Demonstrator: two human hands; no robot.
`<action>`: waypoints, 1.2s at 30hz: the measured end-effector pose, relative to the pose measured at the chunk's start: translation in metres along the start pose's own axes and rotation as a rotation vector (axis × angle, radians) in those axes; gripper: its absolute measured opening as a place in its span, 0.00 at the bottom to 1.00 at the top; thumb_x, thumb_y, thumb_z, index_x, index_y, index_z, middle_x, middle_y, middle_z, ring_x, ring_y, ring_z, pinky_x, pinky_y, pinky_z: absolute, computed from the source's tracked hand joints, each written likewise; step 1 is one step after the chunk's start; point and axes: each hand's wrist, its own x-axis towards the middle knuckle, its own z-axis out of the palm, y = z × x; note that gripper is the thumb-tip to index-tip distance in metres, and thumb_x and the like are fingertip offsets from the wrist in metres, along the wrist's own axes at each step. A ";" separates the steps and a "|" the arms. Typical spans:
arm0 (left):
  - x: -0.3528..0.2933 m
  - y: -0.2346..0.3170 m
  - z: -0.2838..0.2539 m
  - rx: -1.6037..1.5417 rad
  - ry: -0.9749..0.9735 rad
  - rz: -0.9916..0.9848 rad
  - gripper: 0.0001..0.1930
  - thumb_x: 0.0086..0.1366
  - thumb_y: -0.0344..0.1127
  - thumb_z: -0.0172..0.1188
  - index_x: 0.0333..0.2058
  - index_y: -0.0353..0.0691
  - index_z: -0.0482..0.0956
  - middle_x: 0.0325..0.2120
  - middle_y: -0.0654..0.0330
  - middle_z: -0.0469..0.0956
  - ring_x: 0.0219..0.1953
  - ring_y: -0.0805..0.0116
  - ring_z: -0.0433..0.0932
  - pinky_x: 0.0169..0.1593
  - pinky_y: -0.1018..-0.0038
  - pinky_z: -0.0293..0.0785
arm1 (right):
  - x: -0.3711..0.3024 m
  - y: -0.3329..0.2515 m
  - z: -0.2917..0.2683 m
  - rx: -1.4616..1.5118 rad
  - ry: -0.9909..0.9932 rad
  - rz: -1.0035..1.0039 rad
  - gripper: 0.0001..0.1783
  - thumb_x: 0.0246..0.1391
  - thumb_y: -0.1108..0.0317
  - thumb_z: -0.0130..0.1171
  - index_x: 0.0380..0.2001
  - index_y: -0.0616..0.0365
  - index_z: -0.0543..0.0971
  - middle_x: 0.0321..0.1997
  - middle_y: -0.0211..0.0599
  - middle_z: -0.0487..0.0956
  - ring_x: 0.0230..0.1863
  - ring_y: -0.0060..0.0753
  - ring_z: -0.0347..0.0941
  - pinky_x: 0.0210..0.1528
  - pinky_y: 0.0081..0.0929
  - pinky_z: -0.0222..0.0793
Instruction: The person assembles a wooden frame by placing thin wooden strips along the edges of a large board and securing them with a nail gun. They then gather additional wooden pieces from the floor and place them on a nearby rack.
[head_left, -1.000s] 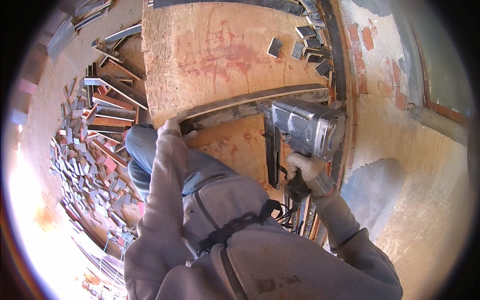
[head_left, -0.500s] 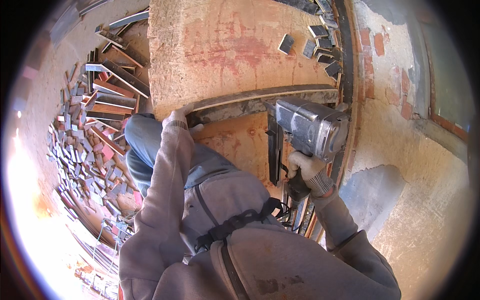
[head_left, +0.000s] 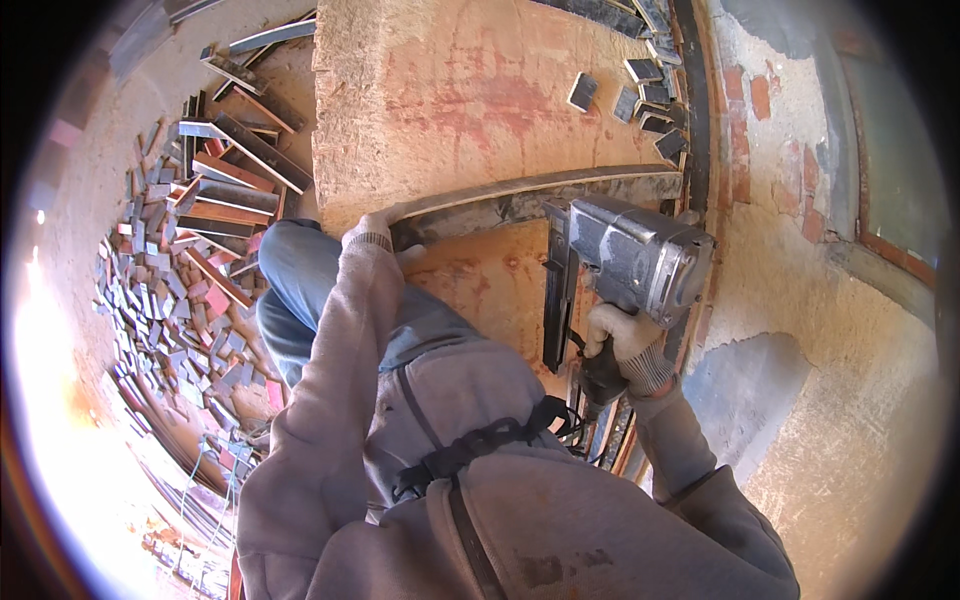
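Observation:
My right hand [head_left: 615, 332], in a pale glove, is wrapped round the handle of a dark grey nail gun [head_left: 632, 252]. The tool's nose lies against the right part of a long dark-faced wooden strip [head_left: 470, 214], and its black magazine [head_left: 556, 310] points back toward me. At the strip's left end, my gloved left hand [head_left: 374, 230] grips it, with the thumb on the near side and the fingers partly hidden. This strip crosses a large reddish-stained plywood sheet [head_left: 470, 110], standing on its edge.
Several small dark wood blocks [head_left: 583, 92] lie at the sheet's far right. A heap of offcuts [head_left: 190, 310] and longer boards [head_left: 235, 195] covers the floor to the left. Along the right runs a worn plaster wall [head_left: 790, 400] with bare brick patches. More strips [head_left: 615, 435] lie beside my right forearm.
The whole view has shifted slightly, so most things sit a little farther right. Both hands keep their holds, and the nail gun remains near the strip's right part.

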 end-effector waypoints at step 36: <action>-0.009 -0.026 0.024 0.411 -0.133 0.095 0.28 0.49 0.17 0.78 0.50 0.39 0.83 0.44 0.68 0.84 0.44 0.80 0.75 0.47 0.74 0.80 | -0.004 0.014 0.052 -0.260 -0.254 0.047 0.05 0.54 0.73 0.61 0.34 0.61 0.78 0.20 0.33 0.76 0.18 0.27 0.74 0.22 0.31 0.70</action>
